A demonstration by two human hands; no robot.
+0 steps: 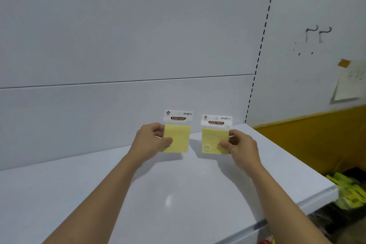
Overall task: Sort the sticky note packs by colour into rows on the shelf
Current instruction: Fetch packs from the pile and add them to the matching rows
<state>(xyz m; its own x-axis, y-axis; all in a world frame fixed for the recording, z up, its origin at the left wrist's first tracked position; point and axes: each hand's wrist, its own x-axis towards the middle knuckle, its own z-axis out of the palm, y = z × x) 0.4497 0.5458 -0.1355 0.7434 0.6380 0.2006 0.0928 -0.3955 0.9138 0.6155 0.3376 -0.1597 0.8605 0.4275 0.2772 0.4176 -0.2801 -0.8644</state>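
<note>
— Nearest the camera, what do you have?

— Both bare forearms reaching forward over the white shelf (178, 194). I see a pale glare spot on its surface between them, and the front edge runs off toward the lower right.

— And past that edge?

— Low on the right, below the shelf, I can make out a heap of bright green packs (350, 190) over something dark. They are blurred, so I will not say more. A bit of red shows at the bottom edge too.

— Now the hands.

— My left hand (152, 140) is closed on the left yellow pack (178, 137), thumb across the front of its lower left corner, fingers behind the left edge. My right hand (239, 147) is closed on the right yellow pack (213, 139) the same way, thumb on the front near the lower right corner, fingers round the right edge.

— How do the packs sit?

— Upright, side by side with a gap between them, faces toward me. Each has a white header card reading STICKY NOTE. Their bottom edges are right at the shelf surface near the back; whether they touch it I cannot tell.

— Behind them?

— A white back panel (118, 45) with one horizontal seam, then a slotted upright (259, 49) on its right. Farther right, a marked white wall (316, 16) with a taped paper (348, 83) above a yellow band.
</note>
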